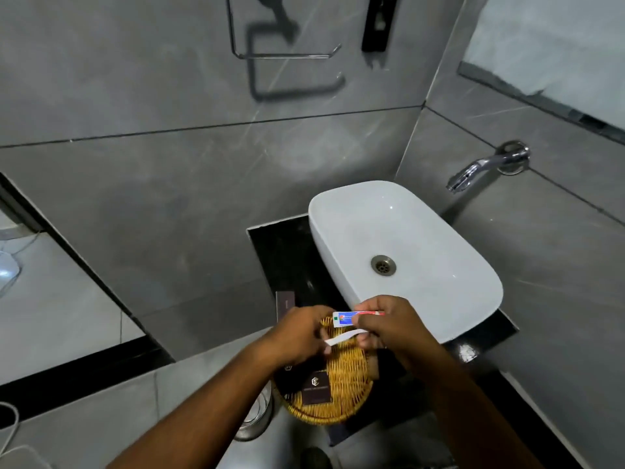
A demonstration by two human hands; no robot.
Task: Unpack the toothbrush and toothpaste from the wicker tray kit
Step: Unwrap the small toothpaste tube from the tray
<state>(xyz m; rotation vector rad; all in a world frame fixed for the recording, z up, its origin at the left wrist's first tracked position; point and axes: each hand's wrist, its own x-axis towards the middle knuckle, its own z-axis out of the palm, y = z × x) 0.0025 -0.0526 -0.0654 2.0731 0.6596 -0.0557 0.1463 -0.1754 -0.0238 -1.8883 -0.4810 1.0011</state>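
Note:
A round wicker tray (348,390) sits on the black counter left of the sink, with a dark brown branded box (316,389) lying in it. Above the tray, my right hand (389,324) is shut on a small red, white and blue toothpaste tube (345,317) and on a white strip-like piece (340,337) that may be a toothbrush or its wrapper. My left hand (297,333) pinches the left end of that white piece. Both hands hover just over the tray's far rim.
A white vessel sink (439,231) with a metal drain stands on the black counter (284,258), with a wall tap (487,169) to its right. A thin brown box (285,304) stands behind my left hand. A steel bin (253,418) sits below the counter.

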